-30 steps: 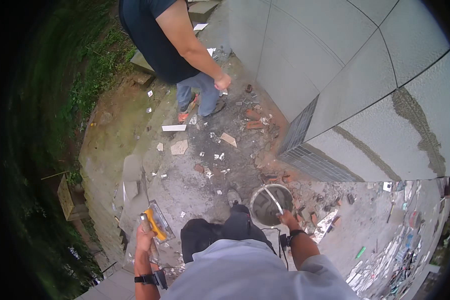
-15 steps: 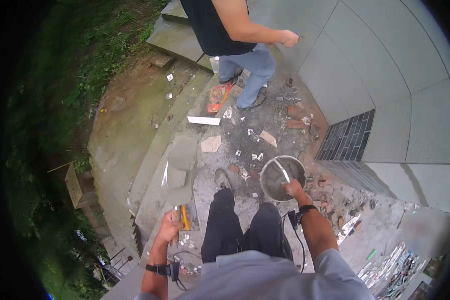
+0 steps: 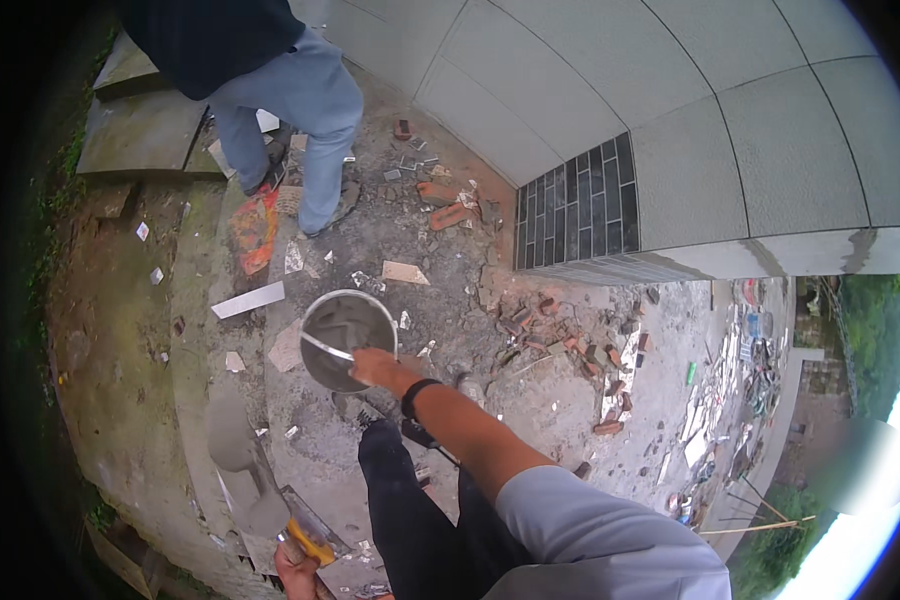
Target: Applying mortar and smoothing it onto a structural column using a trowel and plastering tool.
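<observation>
My right hand (image 3: 374,367) is closed around the handle of a round bucket (image 3: 394,335), in front of my legs. Wet grey mortar (image 3: 348,322) lies inside it. Whether the bucket's base touches the ground cannot be made out. At the lower left, my left hand (image 3: 296,574) grips the wooden handle of a trowel (image 3: 290,548), its blade loaded with grey mortar (image 3: 232,437). Right beside that handle is a flat plastering float with a yellow handle (image 3: 313,543); whether the same fingers hold it too is unclear.
A person (image 3: 270,95) in grey-blue trousers stands ahead on the left, near an orange-red bag (image 3: 255,232). A grey panelled wall (image 3: 670,150) with dark brick tiles (image 3: 575,205) rises to the right. Broken bricks (image 3: 450,215) and a white strip (image 3: 248,300) litter the ground.
My view has turned right. The bucket, in my right hand, has shifted left over the ground toward the pale tile piece. My left hand keeps the trowel, now lower in view.
</observation>
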A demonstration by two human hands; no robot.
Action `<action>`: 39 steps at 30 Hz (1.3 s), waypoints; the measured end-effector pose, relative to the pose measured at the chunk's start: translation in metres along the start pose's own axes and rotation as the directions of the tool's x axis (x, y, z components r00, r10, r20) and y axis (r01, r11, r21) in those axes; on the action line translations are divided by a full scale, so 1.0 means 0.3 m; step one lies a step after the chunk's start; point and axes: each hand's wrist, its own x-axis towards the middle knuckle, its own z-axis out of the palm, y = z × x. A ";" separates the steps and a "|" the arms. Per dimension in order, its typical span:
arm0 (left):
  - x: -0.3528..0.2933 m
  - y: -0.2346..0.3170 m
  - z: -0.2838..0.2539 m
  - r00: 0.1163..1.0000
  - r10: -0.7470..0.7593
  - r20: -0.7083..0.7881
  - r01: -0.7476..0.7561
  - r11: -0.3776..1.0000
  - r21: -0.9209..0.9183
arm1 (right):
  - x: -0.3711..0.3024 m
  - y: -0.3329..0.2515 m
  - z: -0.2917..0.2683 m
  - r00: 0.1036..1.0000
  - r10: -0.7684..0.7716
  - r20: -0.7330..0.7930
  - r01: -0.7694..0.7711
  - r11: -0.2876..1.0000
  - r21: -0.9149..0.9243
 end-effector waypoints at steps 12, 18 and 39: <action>0.203 0.027 0.023 1.000 -0.013 -0.019 0.012 0.998 -0.064 | -0.286 -0.255 0.308 0.834 -0.521 -0.181 0.551 0.771 0.319; 0.375 0.028 0.268 0.984 0.056 0.167 -0.022 0.980 -0.198 | -0.559 -0.174 0.268 0.916 -0.399 -0.042 0.318 0.656 0.685; 0.232 0.280 0.599 0.809 0.194 0.555 -0.291 0.952 0.091 | -1.081 0.455 -0.319 0.924 0.257 -0.284 0.205 0.294 0.934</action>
